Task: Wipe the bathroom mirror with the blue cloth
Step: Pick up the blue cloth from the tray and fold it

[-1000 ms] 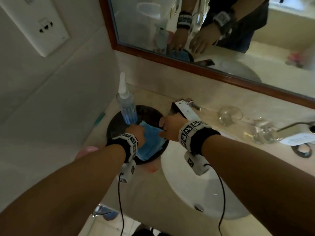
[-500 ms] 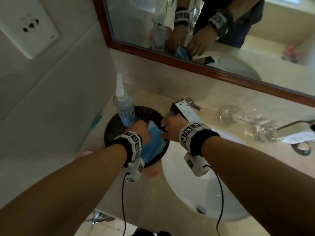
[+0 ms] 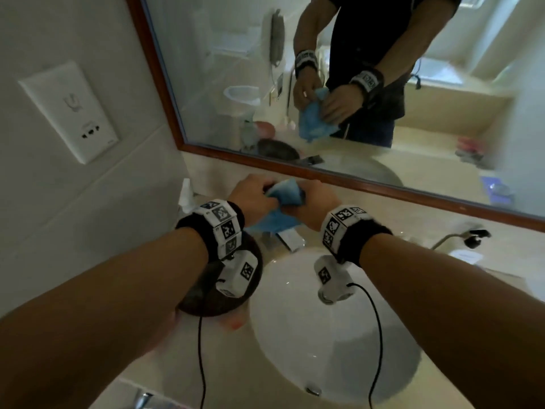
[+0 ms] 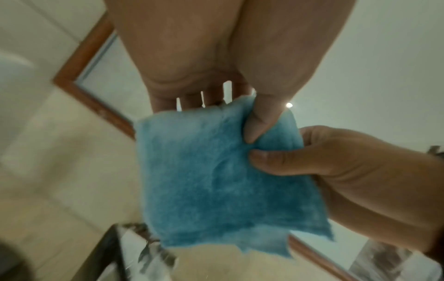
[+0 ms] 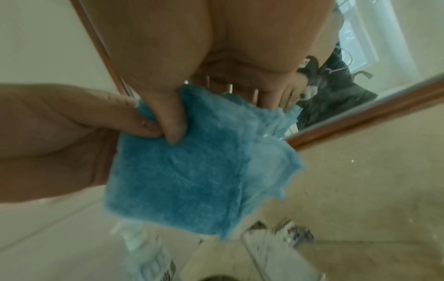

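Note:
The blue cloth (image 3: 284,206) hangs folded above the counter, just below the mirror's (image 3: 442,143) wooden lower edge. My left hand (image 3: 259,196) pinches its upper part between thumb and fingers, and my right hand (image 3: 314,203) grips the same top edge beside it. In the left wrist view the cloth (image 4: 216,180) hangs as a square under my left thumb (image 4: 260,119), while the right hand (image 4: 336,163) pinches its right side. In the right wrist view the cloth (image 5: 180,180) hangs under my right thumb (image 5: 174,121), with the left hand (image 5: 72,123) alongside. The mirror reflects both hands.
Under my wrists is a white sink basin (image 3: 333,343) with a faucet (image 3: 290,239) at its back. A dark round tray (image 3: 206,299) sits to its left, with a spray bottle's tip (image 3: 185,196) behind my left wrist. A socket plate (image 3: 73,113) is on the left wall.
Both hands have lifted the cloth off the dark tray and raised it toward the mirror's lower edge. The view has tilted up to show more of the mirror.

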A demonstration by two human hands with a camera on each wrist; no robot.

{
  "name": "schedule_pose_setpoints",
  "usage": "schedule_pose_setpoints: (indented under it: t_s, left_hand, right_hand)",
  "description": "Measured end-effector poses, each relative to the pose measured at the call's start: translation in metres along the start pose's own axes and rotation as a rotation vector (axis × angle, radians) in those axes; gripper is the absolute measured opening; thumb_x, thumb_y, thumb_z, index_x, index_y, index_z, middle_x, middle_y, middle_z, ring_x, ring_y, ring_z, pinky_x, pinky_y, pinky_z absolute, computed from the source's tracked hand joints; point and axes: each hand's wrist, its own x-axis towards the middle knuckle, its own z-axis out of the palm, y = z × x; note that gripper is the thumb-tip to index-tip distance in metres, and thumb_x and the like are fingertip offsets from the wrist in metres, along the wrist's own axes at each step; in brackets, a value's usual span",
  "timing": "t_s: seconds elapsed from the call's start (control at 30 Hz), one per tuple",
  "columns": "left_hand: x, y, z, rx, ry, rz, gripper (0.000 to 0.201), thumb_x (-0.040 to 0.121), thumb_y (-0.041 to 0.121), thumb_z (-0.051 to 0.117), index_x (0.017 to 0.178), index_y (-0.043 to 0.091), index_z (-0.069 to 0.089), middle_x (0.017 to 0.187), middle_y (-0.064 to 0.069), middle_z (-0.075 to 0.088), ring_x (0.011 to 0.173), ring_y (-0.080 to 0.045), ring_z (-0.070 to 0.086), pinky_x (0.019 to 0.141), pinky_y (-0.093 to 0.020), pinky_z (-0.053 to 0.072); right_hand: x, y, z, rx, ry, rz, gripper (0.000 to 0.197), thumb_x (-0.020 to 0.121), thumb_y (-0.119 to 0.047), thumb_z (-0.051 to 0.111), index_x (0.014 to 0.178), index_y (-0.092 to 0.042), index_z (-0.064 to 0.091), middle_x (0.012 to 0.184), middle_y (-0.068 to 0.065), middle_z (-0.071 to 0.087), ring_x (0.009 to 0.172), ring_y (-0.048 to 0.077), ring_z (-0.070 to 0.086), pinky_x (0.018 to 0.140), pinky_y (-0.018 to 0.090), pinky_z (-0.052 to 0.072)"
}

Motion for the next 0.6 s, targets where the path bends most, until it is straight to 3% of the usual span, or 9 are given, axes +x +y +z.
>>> schedule_pose_setpoints:
  t_s: [0.1,0.2,0.4,0.5,0.6]
  left_hand:
    - [0.000,0.059,0.008,-0.031,0.145,0.073,0.030,0.076,0.018,0.076,0.104,0.018,0.066,0.094,-0.003,0.070,0.084,-0.018,0.063,0.072,-0.027,0.048]
    - [0.005,0.125,0.029,-0.085,0.237,0.150,0.041,0.081,0.019,0.075,0.119,0.018,0.058,0.106,-0.004,0.061,0.092,-0.017,0.059,0.076,-0.024,0.046]
    - [0.031,0.273,0.078,0.132,0.401,0.412,0.050,0.080,0.032,0.075,0.125,0.024,0.056,0.119,-0.004,0.055,0.100,-0.018,0.057,0.086,-0.030,0.046]
    - [0.047,0.351,0.096,0.207,0.452,0.556,0.054,0.078,0.038,0.073,0.127,0.027,0.055,0.127,-0.006,0.052,0.114,-0.025,0.052,0.098,-0.039,0.044]
    - [0.061,0.424,0.105,0.339,0.509,0.725,0.060,0.072,0.048,0.069,0.127,0.030,0.056,0.136,-0.001,0.049,0.122,-0.026,0.046,0.102,-0.043,0.042]
  right_hand:
    - [-0.029,0.022,-0.060,0.090,0.129,-0.032,0.035,0.083,-0.036,0.071,0.109,-0.013,0.065,0.097,0.006,0.069,0.092,0.026,0.065,0.078,0.033,0.049]
    - [-0.063,0.058,-0.119,0.224,0.259,0.014,0.029,0.083,-0.031,0.072,0.101,-0.011,0.064,0.089,0.003,0.067,0.085,0.022,0.063,0.071,0.031,0.047]
    - [-0.132,0.140,-0.233,0.477,0.679,0.103,0.018,0.079,-0.026,0.074,0.088,-0.013,0.065,0.075,0.000,0.064,0.065,0.012,0.056,0.060,0.026,0.043]
    - [-0.168,0.172,-0.288,0.524,0.878,0.135,0.023,0.079,-0.030,0.074,0.089,-0.012,0.063,0.081,0.004,0.065,0.076,0.021,0.061,0.070,0.037,0.052]
    - [-0.198,0.196,-0.339,0.536,1.019,0.172,0.018,0.082,-0.027,0.071,0.084,-0.014,0.059,0.081,0.004,0.064,0.081,0.024,0.064,0.075,0.038,0.053]
